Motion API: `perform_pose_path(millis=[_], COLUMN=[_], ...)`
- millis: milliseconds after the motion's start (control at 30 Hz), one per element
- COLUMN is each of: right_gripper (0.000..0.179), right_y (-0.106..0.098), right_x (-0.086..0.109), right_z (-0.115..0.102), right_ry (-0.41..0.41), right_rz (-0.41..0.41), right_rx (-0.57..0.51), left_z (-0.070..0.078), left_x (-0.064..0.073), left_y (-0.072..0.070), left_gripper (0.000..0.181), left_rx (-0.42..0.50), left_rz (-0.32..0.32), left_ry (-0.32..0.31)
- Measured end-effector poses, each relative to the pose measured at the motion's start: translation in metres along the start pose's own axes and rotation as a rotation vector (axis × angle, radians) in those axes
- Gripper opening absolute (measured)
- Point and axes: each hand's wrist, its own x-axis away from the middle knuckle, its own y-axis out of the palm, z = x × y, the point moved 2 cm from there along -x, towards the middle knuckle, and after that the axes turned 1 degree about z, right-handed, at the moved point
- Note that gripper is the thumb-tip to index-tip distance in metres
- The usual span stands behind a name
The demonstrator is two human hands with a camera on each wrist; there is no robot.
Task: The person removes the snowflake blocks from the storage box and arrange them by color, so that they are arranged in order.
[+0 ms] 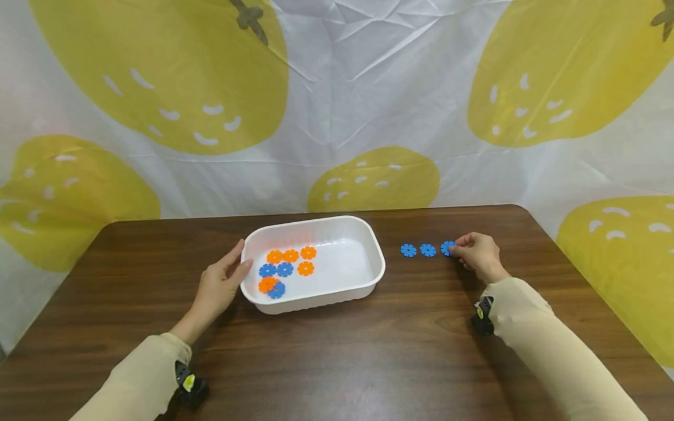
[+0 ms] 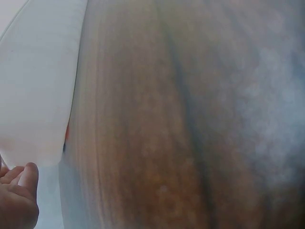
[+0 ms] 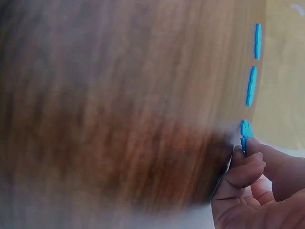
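A white plastic tub (image 1: 344,263) stands on the table, with several orange notched discs (image 1: 306,268) and three blue ones (image 1: 285,269) inside, mostly toward its left end. My left hand (image 1: 218,283) grips the tub's left end, thumb over the rim and fingers along the outer wall. To the right of the tub, two blue notched discs (image 1: 418,250) lie flat side by side. In line with them is a third blue disc (image 3: 246,130), pinched at its right edge between the thumb and fingers of my right hand (image 1: 480,256). That disc looks slightly tilted in the right wrist view.
The dark wooden table (image 1: 337,362) has its far edge just behind the tub. Beyond that edge hangs a white cloth (image 1: 326,117) printed with yellow fruit. Black wrist cameras are strapped over both beige sleeves (image 1: 547,345).
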Motion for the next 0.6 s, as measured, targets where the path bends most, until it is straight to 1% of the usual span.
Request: perform_pose_path(millis=[233, 400, 600], right_gripper=[0.022, 0.023, 0.023], right_y=[0.0023, 0.0024, 0.0026], right_x=[-0.0015, -0.0037, -0.0052], right_z=[0.0013, 0.0029, 0.0034], right_ry=[-0.005, 0.000, 0.005], right_rz=[0.029, 0.030, 0.026], right_rx=[0.049, 0.084, 0.124], left_z=[0.0005, 0.0005, 0.0002], left_x=[0.0001, 0.0002, 0.0008], left_y=[-0.0003, -0.0002, -0.0001], left_gripper=[0.051, 0.051, 0.052], left_rx=[0.001, -0.001, 0.000], left_rz=[0.009, 0.009, -0.001], left_ry=[0.005, 0.006, -0.009])
